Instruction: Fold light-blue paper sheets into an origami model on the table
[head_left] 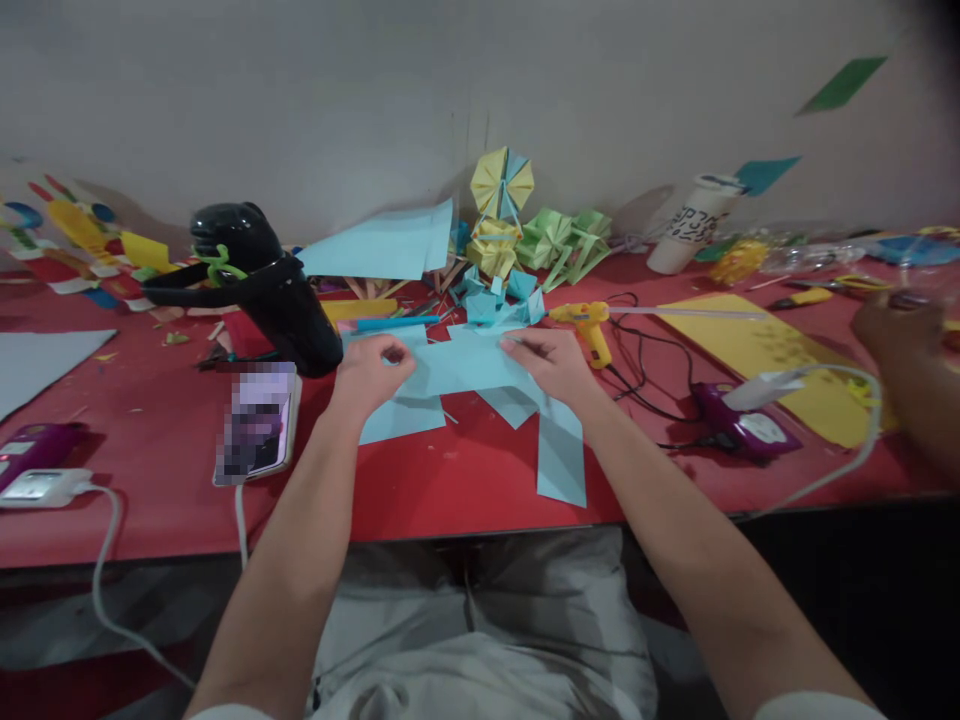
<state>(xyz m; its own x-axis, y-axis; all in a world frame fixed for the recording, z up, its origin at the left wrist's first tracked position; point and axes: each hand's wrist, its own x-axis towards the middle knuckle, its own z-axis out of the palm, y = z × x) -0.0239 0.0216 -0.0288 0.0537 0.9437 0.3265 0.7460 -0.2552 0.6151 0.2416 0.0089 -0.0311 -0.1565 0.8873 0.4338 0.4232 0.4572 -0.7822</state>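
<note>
Pale blue paper (461,368) lies under both hands on a red table (465,480), with more pale blue strips (562,455) beside it. A glue gun (589,325) shows bright yellow with a black cord. Folded paper fans (501,185) mix yellow and blue; others (566,240) are light green. A yellow sheet (780,360) carries faint speckling. The hair dryer (262,285) is glossy black with a green tie, and a white cup (690,225) bears black lettering. A purple device (739,425) sits nearby.
</note>
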